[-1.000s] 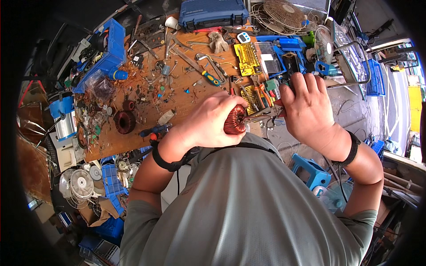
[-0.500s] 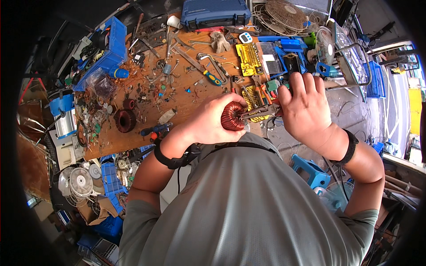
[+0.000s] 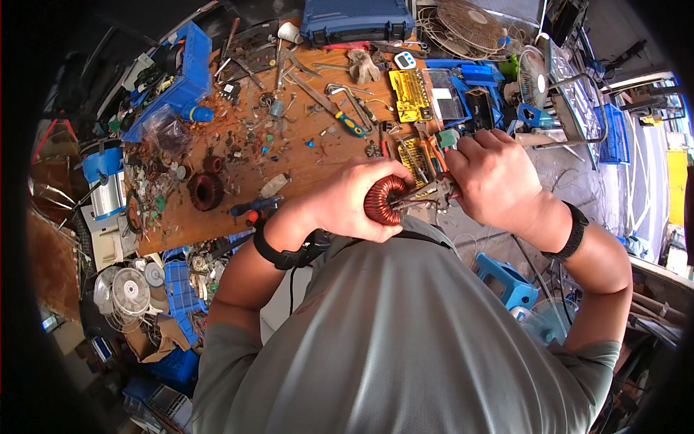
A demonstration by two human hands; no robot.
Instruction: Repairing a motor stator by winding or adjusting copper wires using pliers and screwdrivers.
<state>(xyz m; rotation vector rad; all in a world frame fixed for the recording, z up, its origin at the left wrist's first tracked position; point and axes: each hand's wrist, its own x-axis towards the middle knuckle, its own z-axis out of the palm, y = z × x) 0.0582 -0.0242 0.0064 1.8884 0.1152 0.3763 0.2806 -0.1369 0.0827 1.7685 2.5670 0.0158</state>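
A ring-shaped coil wound with copper wire (image 3: 377, 205) sits in my left hand (image 3: 340, 200), the thumb and fingers curled round its outer side. My right hand (image 3: 499, 173) is closed on a pair of pliers (image 3: 431, 196), whose handles are mostly hidden in the fist. The plier jaws point left into the coil's central hole. Whether they grip a wire there is too small to tell. Both hands are above the table's near edge, just in front of my body.
The wooden table (image 3: 238, 224) bears a darker ring coil (image 3: 205, 192), scattered scraps, a file with a blue-yellow handle (image 3: 350, 124) and a yellow bit set (image 3: 410, 95). A blue bin (image 3: 189, 69) stands far left, a blue case (image 3: 356, 23) at the back, a fan (image 3: 533, 78) at right.
My right hand and the pliers have come down slightly, with the fingers curled tighter. The coil in my left hand has shifted a little lower.
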